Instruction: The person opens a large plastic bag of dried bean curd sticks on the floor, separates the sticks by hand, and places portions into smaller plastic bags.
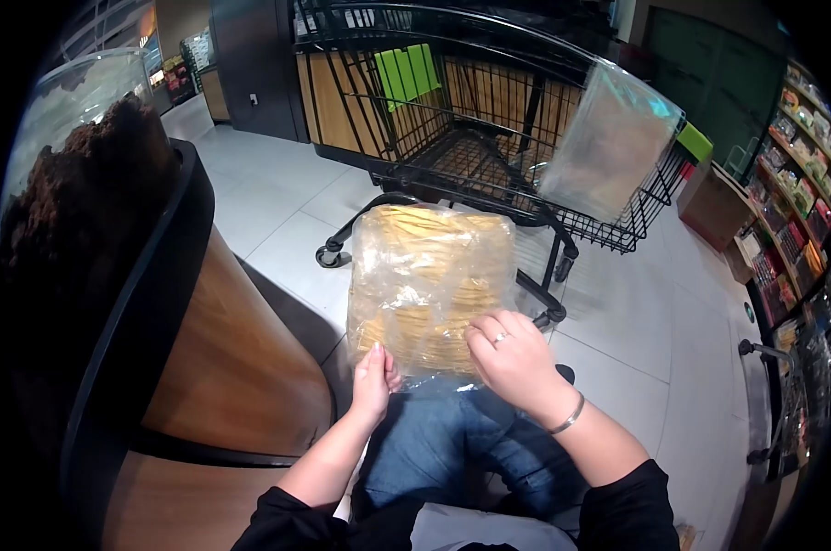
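A large clear plastic bag (434, 275) packed with thin yellowish strips rests at my knees, its shiny film catching the light. At its near left corner my left hand (375, 381) is closed, thumb up, pinching the film. My right hand (516, 360), wearing a ring and a bracelet, is closed on the bag's near right edge with the fingers curled under. The exact kind of strips inside cannot be made out.
A black wire shopping cart (489, 147) with green panels stands ahead, a flat plastic-wrapped pack (613, 142) on its right side. On my left is a wooden bin (241, 358) topped by a clear container of dark crumbly material (94, 165). Stocked shelves (801, 184) line the right.
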Motion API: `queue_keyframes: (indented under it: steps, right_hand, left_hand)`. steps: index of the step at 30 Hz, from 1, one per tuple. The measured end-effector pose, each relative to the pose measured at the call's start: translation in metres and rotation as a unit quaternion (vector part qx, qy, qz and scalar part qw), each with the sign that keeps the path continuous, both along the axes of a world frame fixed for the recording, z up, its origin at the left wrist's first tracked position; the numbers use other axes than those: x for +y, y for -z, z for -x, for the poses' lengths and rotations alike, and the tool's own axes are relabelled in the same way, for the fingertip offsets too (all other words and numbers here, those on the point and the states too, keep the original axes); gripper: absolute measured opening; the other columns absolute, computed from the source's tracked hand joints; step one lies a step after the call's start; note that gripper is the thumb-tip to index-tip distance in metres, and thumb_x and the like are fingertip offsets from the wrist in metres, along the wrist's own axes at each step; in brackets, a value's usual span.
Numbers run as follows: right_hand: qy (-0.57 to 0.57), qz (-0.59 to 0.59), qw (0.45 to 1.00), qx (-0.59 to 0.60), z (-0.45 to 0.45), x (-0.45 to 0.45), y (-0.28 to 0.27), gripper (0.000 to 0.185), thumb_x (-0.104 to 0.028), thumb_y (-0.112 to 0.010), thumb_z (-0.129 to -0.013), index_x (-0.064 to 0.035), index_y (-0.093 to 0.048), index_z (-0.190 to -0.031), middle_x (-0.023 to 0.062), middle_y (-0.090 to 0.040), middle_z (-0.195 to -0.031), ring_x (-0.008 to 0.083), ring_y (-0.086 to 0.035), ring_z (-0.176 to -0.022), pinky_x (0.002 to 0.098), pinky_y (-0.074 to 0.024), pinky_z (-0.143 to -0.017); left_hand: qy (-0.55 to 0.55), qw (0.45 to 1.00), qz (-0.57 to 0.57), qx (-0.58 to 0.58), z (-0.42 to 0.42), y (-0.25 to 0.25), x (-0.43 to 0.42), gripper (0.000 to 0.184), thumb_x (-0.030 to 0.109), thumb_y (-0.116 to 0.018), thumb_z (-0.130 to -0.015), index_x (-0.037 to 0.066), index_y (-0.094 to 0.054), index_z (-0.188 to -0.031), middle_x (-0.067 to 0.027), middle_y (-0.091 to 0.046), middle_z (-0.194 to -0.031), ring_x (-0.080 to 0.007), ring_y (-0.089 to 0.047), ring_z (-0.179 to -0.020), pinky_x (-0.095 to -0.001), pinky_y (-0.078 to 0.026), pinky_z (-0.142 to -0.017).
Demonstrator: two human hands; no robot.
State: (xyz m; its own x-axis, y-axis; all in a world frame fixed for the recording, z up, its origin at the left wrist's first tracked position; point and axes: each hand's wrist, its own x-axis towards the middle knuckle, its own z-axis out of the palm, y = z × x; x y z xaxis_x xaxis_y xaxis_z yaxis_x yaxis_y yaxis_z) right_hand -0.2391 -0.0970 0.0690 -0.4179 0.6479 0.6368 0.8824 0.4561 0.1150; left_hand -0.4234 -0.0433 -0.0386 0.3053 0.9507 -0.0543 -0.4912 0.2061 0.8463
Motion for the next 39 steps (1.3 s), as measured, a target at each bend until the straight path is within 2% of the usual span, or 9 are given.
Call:
queue_keyframes:
  steps: [6,8,10,14,16,20,25,29,39]
  right_hand:
    - [0.006,-0.004,1.000,-0.016,-0.001,0.005,0.012,0.017,-0.007,-0.053,-0.062,-0.0016,-0.054,-0.078,0.0066,-0.055,-0.087,0.0210,-0.051,-0.082,0.0321,-0.0398,-0.069]
    - [0.020,-0.012,1.000,0.000,-0.001,0.000,0.013,0.019,-0.007,-0.053,-0.061,-0.0023,-0.056,-0.080,0.0057,-0.055,-0.088,0.0206,-0.050,-0.083,0.0308,-0.0388,-0.070]
    - [0.027,-0.017,0.999,-0.007,0.001,-0.012,0.015,0.021,-0.007,-0.053,-0.060,-0.0030,-0.056,-0.081,0.0049,-0.055,-0.088,0.0198,-0.050,-0.080,0.0304,-0.0389,-0.068]
    - [-0.048,-0.011,0.999,0.000,0.006,-0.025,0.022,0.026,-0.007,-0.054,-0.058,-0.0048,-0.057,-0.084,0.0025,-0.055,-0.087,0.0177,-0.049,-0.073,0.0283,-0.0394,-0.063]
    - [-0.084,-0.017,0.996,0.013,0.020,-0.026,0.012,0.024,-0.006,-0.055,-0.057,-0.0033,-0.057,-0.081,0.0044,-0.055,-0.085,0.0183,-0.050,-0.072,0.0280,-0.0408,-0.061]
    - [-0.092,0.022,0.994,0.060,0.032,-0.011,0.014,0.014,-0.010,-0.055,-0.066,0.0001,-0.058,-0.075,0.0097,-0.055,-0.079,0.0222,-0.052,-0.076,0.0324,-0.0429,-0.069]
    - [0.060,0.176,0.980,-0.071,0.023,-0.002,0.033,0.023,-0.017,-0.052,-0.071,0.0033,-0.057,-0.081,0.0160,-0.056,-0.087,0.0270,-0.050,-0.092,0.0345,-0.0373,-0.086]
    - [0.089,0.186,0.973,-0.107,0.020,-0.001,0.044,0.026,-0.020,-0.050,-0.075,0.0043,-0.057,-0.082,0.0165,-0.056,-0.092,0.0286,-0.047,-0.101,0.0363,-0.0338,-0.090]
    - [0.101,0.287,0.948,-0.093,0.009,0.001,0.062,0.043,-0.037,-0.058,-0.069,0.0028,-0.056,-0.087,0.0130,-0.055,-0.088,0.0274,-0.048,-0.092,0.0367,-0.0350,-0.085]
  left_hand:
    - [0.059,0.995,-0.020,0.076,-0.001,0.023,0.019,0.034,0.036,-0.035,-0.088,0.009,-0.039,-0.068,0.0006,-0.033,-0.052,-0.0099,-0.033,-0.046,-0.0220,-0.028,-0.044]
    - [-0.118,0.970,-0.107,0.183,-0.003,0.013,0.015,0.021,0.026,-0.043,-0.086,0.005,-0.043,-0.085,-0.0012,-0.043,-0.062,-0.0100,-0.042,-0.053,-0.0210,-0.035,-0.049]
    - [-0.253,0.932,-0.157,0.205,0.004,0.001,0.005,0.041,0.004,-0.059,-0.072,0.001,-0.035,-0.106,-0.0122,-0.040,-0.104,-0.0181,-0.046,-0.086,-0.0275,-0.041,-0.072]
    - [-0.449,0.526,-0.586,0.422,0.020,-0.050,-0.003,0.045,-0.002,-0.063,-0.060,0.010,-0.042,-0.099,-0.0136,-0.033,-0.105,-0.0262,-0.040,-0.091,-0.0375,-0.037,-0.074]
    - [-0.358,0.502,-0.655,0.437,0.017,-0.074,-0.020,0.021,0.000,-0.063,-0.058,0.009,-0.052,-0.074,-0.0107,-0.045,-0.089,-0.0268,-0.045,-0.085,-0.0347,-0.036,-0.067]
    - [-0.150,0.557,-0.623,0.529,-0.007,-0.093,-0.013,0.014,0.010,-0.059,-0.059,0.008,-0.054,-0.072,-0.0048,-0.051,-0.074,-0.0201,-0.050,-0.070,-0.0316,-0.038,-0.068]
    - [-0.055,0.502,-0.569,0.649,-0.010,-0.072,-0.005,0.008,0.008,-0.050,-0.062,0.005,-0.055,-0.068,-0.0077,-0.055,-0.068,-0.0217,-0.055,-0.071,-0.0327,-0.043,-0.064]
    - [-0.023,0.437,-0.522,0.733,-0.015,-0.052,0.024,0.021,0.015,-0.055,-0.067,0.003,-0.055,-0.086,-0.0094,-0.057,-0.083,-0.0242,-0.056,-0.078,-0.0357,-0.044,-0.066]
    - [0.011,0.486,-0.491,0.722,-0.023,-0.048,0.027,0.041,0.024,-0.059,-0.070,0.004,-0.050,-0.105,-0.0110,-0.053,-0.103,-0.0249,-0.052,-0.094,-0.0380,-0.038,-0.081]
